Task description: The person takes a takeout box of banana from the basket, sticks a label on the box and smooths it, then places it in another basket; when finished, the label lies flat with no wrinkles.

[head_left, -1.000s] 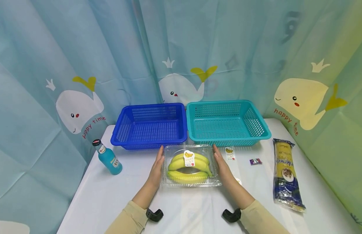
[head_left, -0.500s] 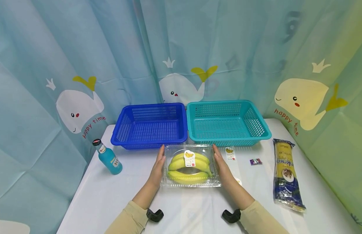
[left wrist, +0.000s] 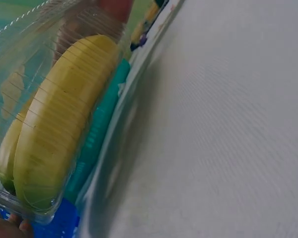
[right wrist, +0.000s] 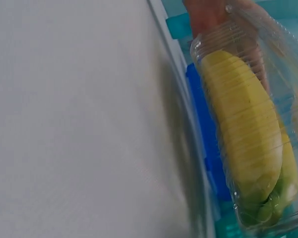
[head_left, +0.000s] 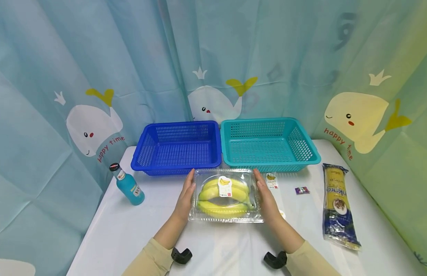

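A clear plastic clamshell box (head_left: 206, 220) is held between my two hands, close over the white table. Yellow bananas (head_left: 221, 210) lie inside, and a label (head_left: 225, 189) with a banana picture is stuck on the lid. My left hand (head_left: 185, 197) grips the box's left side, and my right hand (head_left: 267, 197) grips its right side. Both wrist views show the bananas (left wrist: 64, 119) through the ribbed box wall from below. At the lower corner of the left wrist view, fingertips (left wrist: 14, 227) of the left hand touch the box edge.
Behind the box stand a blue basket (head_left: 177, 167) and a teal basket (head_left: 268, 165), side by side. A bottle of blue drink (head_left: 131, 189) is at left. At right lie a banana label (head_left: 272, 181), a small purple packet (head_left: 302, 190) and a long pasta bag (head_left: 338, 207).
The box has come slightly nearer the camera and looks a little larger, its front edge slightly lower in view. Both hands have kept their hold. The other things have stayed in place.
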`<state>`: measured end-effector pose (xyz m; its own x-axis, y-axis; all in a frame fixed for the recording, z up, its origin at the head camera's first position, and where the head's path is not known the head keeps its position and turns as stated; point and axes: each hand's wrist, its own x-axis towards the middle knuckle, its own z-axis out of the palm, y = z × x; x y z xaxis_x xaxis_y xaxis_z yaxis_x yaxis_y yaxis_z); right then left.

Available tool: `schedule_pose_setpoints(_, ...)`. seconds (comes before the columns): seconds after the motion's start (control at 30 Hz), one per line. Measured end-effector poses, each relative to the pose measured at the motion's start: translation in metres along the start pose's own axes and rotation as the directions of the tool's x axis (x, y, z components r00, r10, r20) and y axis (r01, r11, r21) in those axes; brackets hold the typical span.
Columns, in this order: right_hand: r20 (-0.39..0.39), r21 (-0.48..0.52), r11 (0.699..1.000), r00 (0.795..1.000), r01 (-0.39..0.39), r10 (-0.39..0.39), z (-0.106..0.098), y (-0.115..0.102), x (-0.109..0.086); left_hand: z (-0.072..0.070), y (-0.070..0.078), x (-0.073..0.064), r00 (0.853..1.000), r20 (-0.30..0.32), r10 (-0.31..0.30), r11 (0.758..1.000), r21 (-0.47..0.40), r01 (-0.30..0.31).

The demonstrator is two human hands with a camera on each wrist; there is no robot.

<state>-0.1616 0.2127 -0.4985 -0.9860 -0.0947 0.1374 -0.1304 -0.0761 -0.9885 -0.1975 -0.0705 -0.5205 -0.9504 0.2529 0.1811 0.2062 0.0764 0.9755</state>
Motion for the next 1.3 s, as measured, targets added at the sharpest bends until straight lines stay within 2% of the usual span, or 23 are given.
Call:
schedule_pose_setpoints(0.3, -0.080, 0.024, 0.999, 0.997, 0.025, -0.023, 0.002, -0.014, -0.005, 0.003, 0.020, -0.006, 1.000, -0.009, -0.028, 0.999, -0.029, 0.028)
schedule_pose_setpoints(0.47, -0.125, 0.035, 0.999, 0.992, 0.031, -0.026, 0.001, -0.020, -0.008, 0.003, 0.028, -0.007, 1.000, -0.001, 0.005, 0.999, -0.048, -0.006)
schedule_pose_setpoints(0.67, -0.177, -0.003, 0.999, 0.984, 0.033, -0.033, -0.002, -0.038, -0.005, 0.006, 0.040, -0.004, 0.999, -0.006, 0.037, 0.996, -0.081, -0.037)
schedule_pose_setpoints(0.87, -0.249, 0.004, 1.000, 0.968, 0.004, -0.003, -0.007, -0.056, 0.003, 0.008, 0.053, 0.006, 0.999, -0.022, 0.049, 0.989, -0.135, -0.052)
schedule_pose_setpoints(1.0, -0.306, -0.001, 1.000, 0.952, -0.005, 0.004, -0.010, -0.064, 0.011, 0.010, 0.059, 0.016, 0.998, -0.037, 0.055, 0.989, -0.138, -0.060)
schedule_pose_setpoints(1.13, -0.329, 0.014, 1.000, 0.944, -0.011, 0.015, -0.012, -0.069, 0.018, 0.012, 0.062, 0.024, 0.994, -0.087, 0.060, 0.992, -0.102, -0.069)
schedule_pose_setpoints(1.3, -0.357, 0.068, 0.997, 0.932, -0.037, 0.059, -0.017, -0.075, 0.029, 0.015, 0.063, 0.035, 0.986, -0.158, 0.058, 0.998, -0.014, -0.061)
